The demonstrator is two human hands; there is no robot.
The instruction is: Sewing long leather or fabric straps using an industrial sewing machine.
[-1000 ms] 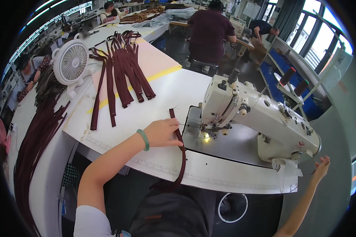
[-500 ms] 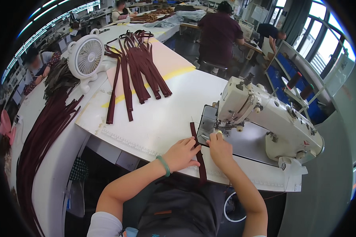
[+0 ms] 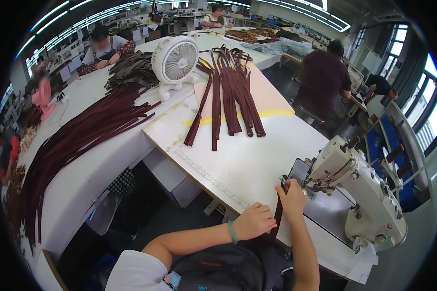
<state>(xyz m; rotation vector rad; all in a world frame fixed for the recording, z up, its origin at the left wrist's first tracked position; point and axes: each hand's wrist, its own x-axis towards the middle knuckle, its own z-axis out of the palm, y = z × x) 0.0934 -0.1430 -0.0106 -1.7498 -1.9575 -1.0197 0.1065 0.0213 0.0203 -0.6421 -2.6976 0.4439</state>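
A narrow maroon fabric strap (image 3: 278,211) runs along the table's front edge, left of the white sewing machine (image 3: 342,167). My left hand (image 3: 255,222), with a green bangle at the wrist, is closed with its fingertips on the strap's near part. My right hand (image 3: 292,200) is closed at the strap's far end, beside the machine's needle area. Between its fingers is a small pair of thread snips (image 3: 286,185) with red on it and thin metal tips pointing away from me. My fingers cover part of the snips and strap.
Finished-looking maroon straps (image 3: 231,104) lie on a pink board (image 3: 272,104) further back. A white fan (image 3: 176,63) stands beside a long maroon bundle (image 3: 82,128) and dark straps (image 3: 133,70) on the left table. A ruler strip (image 3: 209,177) follows the front edge. Several people work around.
The view has swung left. My right hand has come from the machine's plate to the strap's far end, with the snips now showing. My left hand has slid nearer along the strap and curled.
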